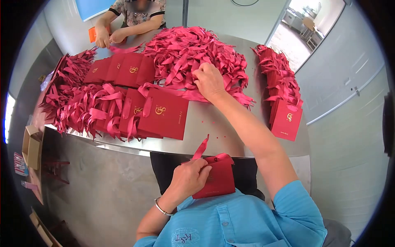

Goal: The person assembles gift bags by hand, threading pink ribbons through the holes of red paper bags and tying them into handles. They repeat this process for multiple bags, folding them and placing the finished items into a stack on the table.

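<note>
My left hand (190, 177) is closed on the upper edge of a small red paper gift bag (220, 181), held upright near my lap. Pink ribbon sticks up from the bag's top. My right hand (210, 82) reaches across the table to a large heap of pink ribbons (177, 53). Its fingers are pinched at the ribbons on the near side of the heap; how much ribbon they hold is partly hidden. Left of it stand red bags with gold lettering (166, 117), pink ribbon on their tops.
On the metal table (205, 138), a second row of red bags (133, 72) stands farther back. Another ribboned stack (286, 119) lines the right edge. Across the table, a person's hands (108, 38) handle ribbon. An open cardboard box (31, 147) is at far left.
</note>
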### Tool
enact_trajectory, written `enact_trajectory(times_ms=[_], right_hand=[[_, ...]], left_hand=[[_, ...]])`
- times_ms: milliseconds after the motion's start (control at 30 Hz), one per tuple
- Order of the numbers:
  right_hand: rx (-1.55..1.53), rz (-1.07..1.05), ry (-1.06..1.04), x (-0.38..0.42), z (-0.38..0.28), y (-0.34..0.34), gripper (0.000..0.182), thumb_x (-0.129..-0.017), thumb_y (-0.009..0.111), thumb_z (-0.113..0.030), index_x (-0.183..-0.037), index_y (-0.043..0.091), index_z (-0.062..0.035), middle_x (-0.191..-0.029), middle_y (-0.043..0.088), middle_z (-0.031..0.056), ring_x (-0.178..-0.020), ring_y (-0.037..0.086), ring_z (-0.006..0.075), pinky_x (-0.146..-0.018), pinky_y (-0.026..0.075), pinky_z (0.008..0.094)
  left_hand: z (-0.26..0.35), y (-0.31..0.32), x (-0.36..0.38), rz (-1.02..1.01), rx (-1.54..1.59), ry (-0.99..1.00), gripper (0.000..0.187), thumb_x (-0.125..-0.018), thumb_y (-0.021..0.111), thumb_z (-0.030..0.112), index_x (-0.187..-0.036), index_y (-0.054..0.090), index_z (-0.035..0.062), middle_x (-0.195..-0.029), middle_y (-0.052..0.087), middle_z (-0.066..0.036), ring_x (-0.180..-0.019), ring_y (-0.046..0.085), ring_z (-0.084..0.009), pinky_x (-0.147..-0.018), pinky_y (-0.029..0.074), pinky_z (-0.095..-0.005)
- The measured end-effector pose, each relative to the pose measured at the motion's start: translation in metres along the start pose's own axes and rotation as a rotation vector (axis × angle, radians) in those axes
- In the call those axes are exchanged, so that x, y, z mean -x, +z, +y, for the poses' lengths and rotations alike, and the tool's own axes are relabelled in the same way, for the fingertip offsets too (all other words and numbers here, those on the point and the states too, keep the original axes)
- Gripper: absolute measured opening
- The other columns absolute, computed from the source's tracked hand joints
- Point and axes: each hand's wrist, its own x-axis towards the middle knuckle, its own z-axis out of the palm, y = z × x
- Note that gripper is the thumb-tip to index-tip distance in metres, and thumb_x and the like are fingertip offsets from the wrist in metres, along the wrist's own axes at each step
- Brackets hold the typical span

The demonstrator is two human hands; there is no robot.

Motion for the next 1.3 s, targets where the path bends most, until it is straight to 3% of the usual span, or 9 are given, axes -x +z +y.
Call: enact_trajectory(times_ms=[133, 333, 467, 567, 667, 967, 1067, 1133, 1300], right_hand=[[0.201, -0.004, -0.25, -0.013, 0.015, 0.005, 0.007, -0.073, 0.063, -0.015, -0.068, 0.061, -0.0105, -0.084, 0.054, 0.0069, -0.084, 0.055, 0.0243, -0.069, 0.045, 0.0378], [0.235, 0.012, -0.328, -0.027, 0.013, -0.029, 0.015, -0.066, 0.074, -0.02, -0.066, 0.062, -0.0119, -0.083, 0.055, 0.0025, -0.084, 0.054, 0.0213, -0.071, 0.044, 0.036], [-0.019, -0.066, -0.113, -0.034, 0.012, -0.056, 0.024, -0.066, 0.082, -0.02, -0.068, 0.061, -0.0082, -0.077, 0.059, 0.0017, -0.08, 0.057, 0.0225, -0.073, 0.044, 0.0366], [-0.542, -0.28, 0.404, -0.035, 0.008, -0.075, 0.012, -0.086, 0.07, -0.006, -0.079, 0.06, -0.0037, -0.081, 0.065, 0.001, -0.075, 0.061, 0.0095, -0.069, 0.048, 0.0256], [-0.912, -0.3, 0.539, -0.029, 0.013, -0.096, 0.007, -0.09, 0.065, -0.005, -0.093, 0.059, -0.0035, -0.078, 0.063, 0.0007, -0.073, 0.059, 0.0053, -0.065, 0.047, 0.0215], [-0.701, -0.678, 0.892, 0.071, 0.043, -0.116, 0.01, -0.092, 0.061, -0.007, -0.099, 0.059, -0.0003, -0.074, 0.065, 0.005, -0.056, 0.055, 0.0072, -0.048, 0.043, 0.0235], [-0.49, -0.745, 0.861, 0.105, 0.044, -0.121, 0.012, -0.088, 0.064, -0.007, -0.098, 0.06, -0.0022, -0.076, 0.066, 0.0064, -0.061, 0.061, 0.0161, -0.054, 0.049, 0.0307], [-0.039, -0.571, 0.474, 0.102, 0.026, -0.136, 0.022, -0.081, 0.069, -0.007, -0.102, 0.063, -0.0049, -0.094, 0.067, 0.0095, -0.085, 0.065, 0.0273, -0.074, 0.053, 0.0388], [-0.256, -0.416, -0.017, 0.114, 0.0, -0.135, 0.032, -0.075, 0.074, -0.012, -0.106, 0.066, -0.0097, -0.119, 0.061, 0.0103, -0.111, 0.055, 0.0312, -0.094, 0.047, 0.0414]], left_hand=[[-0.003, -0.003, 0.001, 0.022, 0.001, 0.022, 0.016, -0.086, 0.067, 0.015, -0.089, 0.066, -0.0003, -0.079, 0.067, -0.017, -0.071, 0.066, -0.0351, -0.063, 0.053, -0.0402], [-0.011, -0.004, -0.004, 0.016, 0.005, 0.032, 0.016, -0.086, 0.067, 0.016, -0.089, 0.066, 0.0001, -0.076, 0.066, -0.017, -0.068, 0.066, -0.035, -0.062, 0.053, -0.0407], [-0.012, -0.002, -0.009, 0.01, -0.002, 0.065, 0.016, -0.086, 0.067, 0.016, -0.087, 0.066, 0.0001, -0.073, 0.066, -0.017, -0.067, 0.066, -0.0353, -0.06, 0.052, -0.0407], [-0.013, 0.0, -0.01, 0.014, 0.049, 0.066, 0.015, -0.086, 0.067, 0.014, -0.086, 0.066, -0.0004, -0.072, 0.065, -0.018, -0.066, 0.066, -0.0351, -0.059, 0.052, -0.0404], [-0.016, 0.003, -0.011, 0.008, 0.09, 0.074, 0.013, -0.086, 0.068, 0.012, -0.086, 0.066, -0.0008, -0.072, 0.066, -0.018, -0.066, 0.066, -0.0346, -0.059, 0.052, -0.0393], [-0.013, 0.008, -0.013, -0.005, 0.129, -0.033, 0.012, -0.088, 0.066, 0.01, -0.094, 0.066, -0.0008, -0.074, 0.066, -0.018, -0.065, 0.067, -0.0309, -0.06, 0.051, -0.0347], [-0.011, 0.008, -0.013, -0.021, 0.091, -0.016, 0.012, -0.088, 0.066, 0.01, -0.094, 0.066, -0.0005, -0.074, 0.066, -0.019, -0.066, 0.067, -0.0314, -0.06, 0.052, -0.0348], [-0.008, 0.01, -0.013, -0.032, 0.094, -0.042, 0.012, -0.087, 0.066, 0.009, -0.094, 0.067, -0.0005, -0.075, 0.066, -0.02, -0.067, 0.067, -0.0326, -0.061, 0.052, -0.0357], [-0.004, 0.014, -0.014, 0.015, 0.038, -0.043, 0.013, -0.086, 0.066, 0.009, -0.093, 0.068, -0.0015, -0.077, 0.066, -0.02, -0.067, 0.066, -0.0321, -0.061, 0.051, -0.0363]])
